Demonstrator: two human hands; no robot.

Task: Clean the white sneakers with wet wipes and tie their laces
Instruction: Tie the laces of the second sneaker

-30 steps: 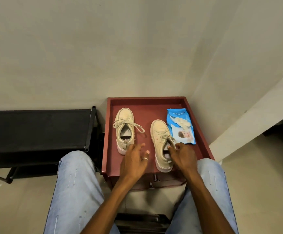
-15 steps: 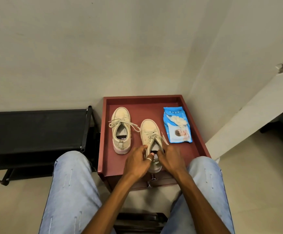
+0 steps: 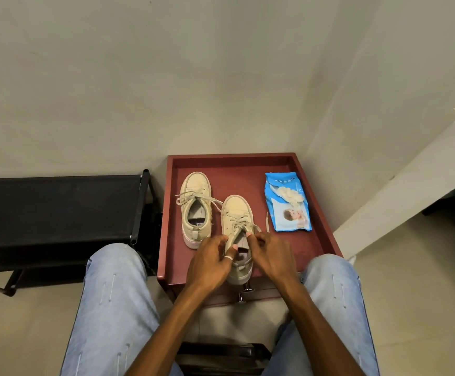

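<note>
Two off-white sneakers stand toes away from me on a red-brown cabinet top [image 3: 313, 240]. The left sneaker [image 3: 196, 210] has loose laces trailing to its right. At the front edge sits the right sneaker [image 3: 237, 221], its heel partly hidden by my hands. My left hand [image 3: 210, 261], with a ring, grips its left collar and a finger reaches into the opening. My right hand [image 3: 272, 256] pinches the right collar by the laces. A lace end [image 3: 267, 222] lies loose to the right. A blue wet wipes pack [image 3: 288, 204] lies flat at the right.
The cabinet stands in a wall corner, with a raised rim and metal drawer knobs [image 3: 244, 293] at its front. A black shoe rack [image 3: 58, 210] stands to its left. My knees in light jeans flank the cabinet front. A dark stool edge [image 3: 220, 354] shows below.
My left hand came over from beside the left sneaker and took the right sneaker's collar. The right sneaker has slid left and toward me, to the front edge.
</note>
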